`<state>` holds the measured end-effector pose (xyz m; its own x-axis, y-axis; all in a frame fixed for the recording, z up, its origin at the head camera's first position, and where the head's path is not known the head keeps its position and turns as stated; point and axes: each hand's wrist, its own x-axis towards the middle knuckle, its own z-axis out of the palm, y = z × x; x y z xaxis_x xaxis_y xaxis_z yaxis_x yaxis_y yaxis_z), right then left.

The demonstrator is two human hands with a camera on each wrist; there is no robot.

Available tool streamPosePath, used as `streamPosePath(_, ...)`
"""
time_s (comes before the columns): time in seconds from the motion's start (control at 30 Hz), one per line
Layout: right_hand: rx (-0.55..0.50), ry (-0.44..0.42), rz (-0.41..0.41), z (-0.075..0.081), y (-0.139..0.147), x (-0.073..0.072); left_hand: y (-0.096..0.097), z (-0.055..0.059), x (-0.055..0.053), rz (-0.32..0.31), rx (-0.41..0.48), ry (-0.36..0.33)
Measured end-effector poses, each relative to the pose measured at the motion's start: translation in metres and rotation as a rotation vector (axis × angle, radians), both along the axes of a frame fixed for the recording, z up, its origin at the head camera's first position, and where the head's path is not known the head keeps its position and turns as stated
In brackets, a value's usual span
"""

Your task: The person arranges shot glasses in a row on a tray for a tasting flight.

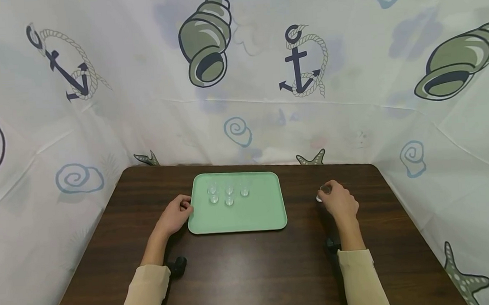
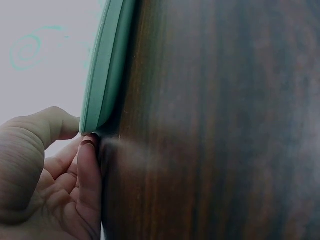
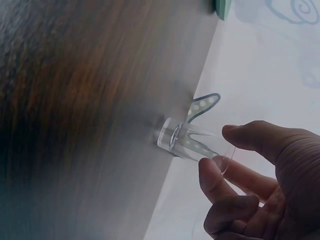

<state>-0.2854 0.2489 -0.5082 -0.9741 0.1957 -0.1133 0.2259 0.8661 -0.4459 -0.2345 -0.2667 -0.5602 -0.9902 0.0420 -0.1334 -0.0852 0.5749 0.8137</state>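
A light green tray [image 1: 256, 212] lies on the dark wooden table, with several small clear shot glasses [image 1: 229, 200] grouped on its left and middle part. At the tray's left edge is my left hand [image 1: 176, 214]; its thumb [image 2: 62, 122] and fingers pinch the rim, as the left wrist view shows. To the right of the tray, my right hand [image 1: 340, 200] holds another shot glass [image 3: 192, 142] near its rim, between thumb and fingers. That glass has a thick base towards the tabletop; whether it touches the wood I cannot tell.
The brown table [image 1: 242, 272] ends at a back edge just behind the tray. A white cloth [image 1: 257, 78] printed with shells, anchors and starfish hangs around the back and sides. Black straps [image 1: 177, 267] sit at both wrists.
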Motion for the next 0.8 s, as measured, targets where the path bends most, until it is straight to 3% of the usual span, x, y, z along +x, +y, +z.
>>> streamPosePath(0.8,-0.089,0.082,0.015,0.015,-0.017,0.009,0.001,-0.004,-0.002,0.015,0.006,0.0)
